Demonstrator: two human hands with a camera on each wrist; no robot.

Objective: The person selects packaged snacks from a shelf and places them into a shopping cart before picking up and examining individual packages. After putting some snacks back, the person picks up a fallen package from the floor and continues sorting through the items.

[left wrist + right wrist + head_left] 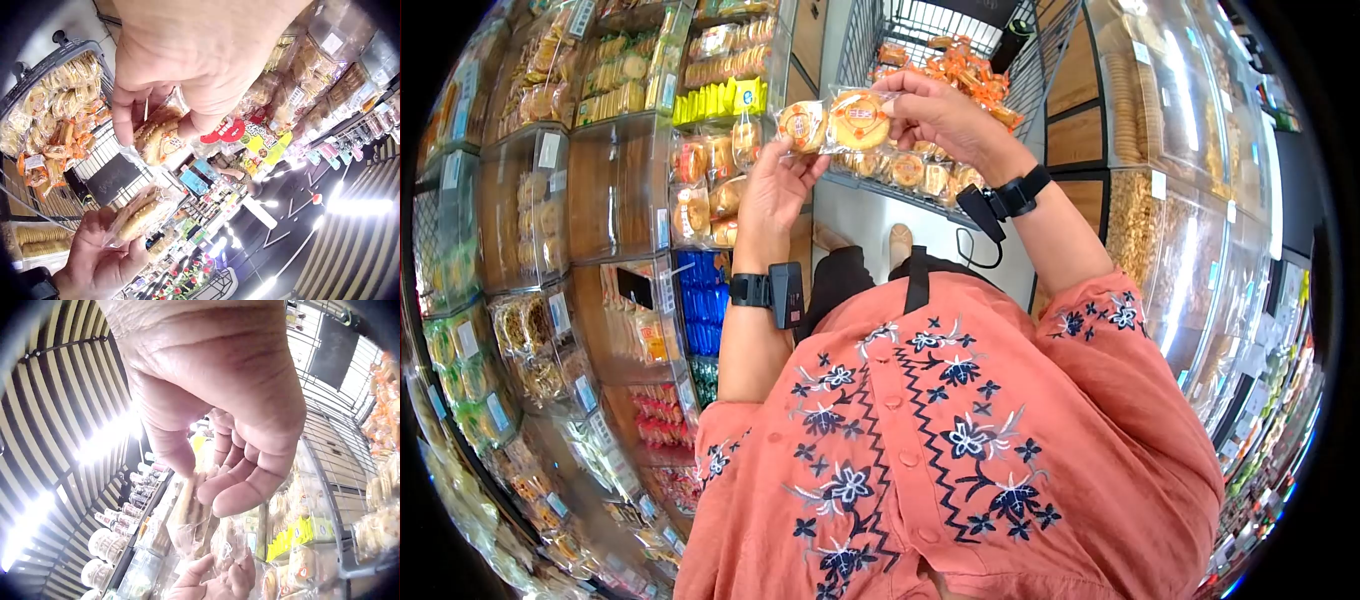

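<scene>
Stood in a shop aisle of snack shelves, over the wire cart, hands raised: left hand and right hand each pinched a wrapped biscuit.

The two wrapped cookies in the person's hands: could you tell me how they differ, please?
The left cookie, pinched by the left hand, sits lower and looks smaller in the head view; the right cookie, pinched by the right hand, is higher and looks larger. The left one's face is browner, the right one's yellower. Both are round, in clear wrappers with red print, held above the cart.
</scene>
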